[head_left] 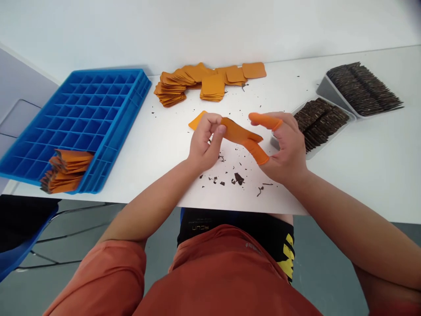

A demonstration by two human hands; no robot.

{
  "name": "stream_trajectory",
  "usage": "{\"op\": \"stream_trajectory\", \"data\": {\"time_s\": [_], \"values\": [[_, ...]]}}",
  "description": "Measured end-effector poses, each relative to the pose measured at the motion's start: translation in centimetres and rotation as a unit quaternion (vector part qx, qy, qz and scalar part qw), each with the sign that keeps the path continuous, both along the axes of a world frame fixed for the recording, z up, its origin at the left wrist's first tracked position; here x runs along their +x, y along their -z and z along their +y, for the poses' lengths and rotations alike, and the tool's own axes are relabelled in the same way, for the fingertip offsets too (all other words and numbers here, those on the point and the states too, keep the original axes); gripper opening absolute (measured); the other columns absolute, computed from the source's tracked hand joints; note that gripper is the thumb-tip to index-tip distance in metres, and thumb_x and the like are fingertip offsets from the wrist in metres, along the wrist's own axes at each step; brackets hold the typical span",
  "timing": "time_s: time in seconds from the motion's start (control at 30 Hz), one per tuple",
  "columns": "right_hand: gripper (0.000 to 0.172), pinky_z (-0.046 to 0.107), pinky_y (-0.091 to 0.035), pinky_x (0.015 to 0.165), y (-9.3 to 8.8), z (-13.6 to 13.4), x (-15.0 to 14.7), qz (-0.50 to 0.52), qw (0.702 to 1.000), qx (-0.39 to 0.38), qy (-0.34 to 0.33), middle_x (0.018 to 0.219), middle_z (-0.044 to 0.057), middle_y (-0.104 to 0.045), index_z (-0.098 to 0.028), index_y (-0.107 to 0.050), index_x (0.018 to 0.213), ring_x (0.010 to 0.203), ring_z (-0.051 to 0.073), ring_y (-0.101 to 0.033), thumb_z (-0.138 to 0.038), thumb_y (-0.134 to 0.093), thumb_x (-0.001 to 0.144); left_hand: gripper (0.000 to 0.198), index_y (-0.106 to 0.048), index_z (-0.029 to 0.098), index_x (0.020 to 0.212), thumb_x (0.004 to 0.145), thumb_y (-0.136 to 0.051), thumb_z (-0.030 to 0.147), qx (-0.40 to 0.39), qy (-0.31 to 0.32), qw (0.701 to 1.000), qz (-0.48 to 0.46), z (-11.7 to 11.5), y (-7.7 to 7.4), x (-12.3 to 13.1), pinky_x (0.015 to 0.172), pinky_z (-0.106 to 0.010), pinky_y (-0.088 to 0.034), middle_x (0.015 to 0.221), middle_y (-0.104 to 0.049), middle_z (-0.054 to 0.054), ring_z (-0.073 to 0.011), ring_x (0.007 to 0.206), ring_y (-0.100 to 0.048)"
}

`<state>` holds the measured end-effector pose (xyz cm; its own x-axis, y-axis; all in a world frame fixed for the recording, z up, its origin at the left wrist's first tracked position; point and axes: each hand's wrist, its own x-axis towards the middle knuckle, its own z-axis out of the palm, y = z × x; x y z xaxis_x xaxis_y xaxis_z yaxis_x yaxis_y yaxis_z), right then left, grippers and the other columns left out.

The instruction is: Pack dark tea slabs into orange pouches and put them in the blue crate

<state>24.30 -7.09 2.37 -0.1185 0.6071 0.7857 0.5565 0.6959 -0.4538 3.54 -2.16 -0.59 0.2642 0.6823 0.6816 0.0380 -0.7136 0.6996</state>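
Observation:
My left hand [208, 142] pinches a small orange paper pouch [237, 131] by its left end, between thumb and fingers. My right hand [284, 147] wears orange finger cots on thumb and index finger. Its thumb touches the underside of the pouch near the right end, while the index finger stays apart above it. What is inside the pouch is hidden. Behind my left hand, another orange piece [198, 120] lies flat on the white table [158, 175]. Dark flakes [238, 178] are scattered below the hands.
Stacks of orange pouches [212, 85] lie at the back. On the left, a blue divided tray [130, 118] holds filled-looking orange pouches [67, 171] in its near corner. Two clear containers of thin dark sheets [320, 120] [362, 90] stand to the right.

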Motion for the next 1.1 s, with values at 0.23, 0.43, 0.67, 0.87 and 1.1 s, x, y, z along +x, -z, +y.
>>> {"op": "stream_trajectory", "data": {"time_s": [0.23, 0.43, 0.67, 0.87, 1.1], "values": [[0.033, 0.04, -0.052, 0.069, -1.3, -0.6, -0.6, 0.045, 0.999, -0.017, 0.009, 0.075, 0.0, -0.069, -0.026, -0.059, 0.073, 0.072, 0.019, -0.062, -0.037, -0.084, 0.091, 0.026, -0.057, 0.028, 0.136, 0.111, -0.056, 0.035, 0.058, 0.061, 0.995, 0.045, -1.2, -1.0, 0.6, 0.103, -0.047, -0.063, 0.126, -0.072, -0.008, -0.0248, 0.119, -0.072], [0.063, 0.036, -0.047, 0.064, -0.6, -0.1, -0.3, 0.096, 0.992, -0.074, -0.026, 0.062, -0.003, -0.058, -0.023, -0.045, 0.061, 0.062, 0.015, -0.053, -0.063, -0.09, 0.079, 0.062, -0.044, 0.025, 0.156, 0.102, -0.068, 0.043, 0.106, 0.12, 0.984, 0.074, -2.1, -1.1, 2.2, 0.122, -0.056, -0.052, 0.15, -0.06, -0.014, -0.0329, 0.143, -0.058], [0.067, 0.035, -0.045, 0.065, -0.2, 0.2, 0.1, 0.079, 0.986, -0.13, -0.068, 0.059, -0.001, -0.056, -0.023, -0.056, 0.061, 0.064, 0.016, -0.055, -0.084, -0.068, 0.087, 0.047, -0.05, 0.024, 0.135, 0.095, -0.074, 0.034, 0.013, 0.116, 0.993, 0.005, -3.2, -0.3, 3.7, 0.104, -0.047, -0.06, 0.138, -0.059, -0.014, -0.0261, 0.123, -0.065], [0.034, 0.035, -0.046, 0.069, -0.8, -0.3, -0.2, 0.02, 0.987, -0.13, -0.087, 0.069, -0.002, -0.065, -0.024, -0.064, 0.074, 0.068, 0.014, -0.058, -0.048, -0.072, 0.098, 0.04, -0.05, 0.025, 0.123, 0.086, -0.066, 0.022, 0.004, 0.074, 0.997, 0.018, -2.3, 0.1, 2.9, 0.076, -0.034, -0.056, 0.11, -0.059, -0.006, -0.0182, 0.091, -0.059], [0.013, 0.039, -0.055, 0.073, -2.5, -1.3, 0.2, -0.012, 0.976, -0.213, -0.053, 0.086, -0.001, -0.07, -0.026, -0.065, 0.09, 0.077, 0.019, -0.065, -0.022, -0.072, 0.08, 0.05, -0.047, 0.027, 0.131, 0.084, -0.064, 0.019, 0.056, 0.009, 0.993, 0.103, -2.8, -0.2, 2.7, 0.091, -0.047, -0.051, 0.114, -0.064, -0.008, -0.0259, 0.105, -0.062]]}}
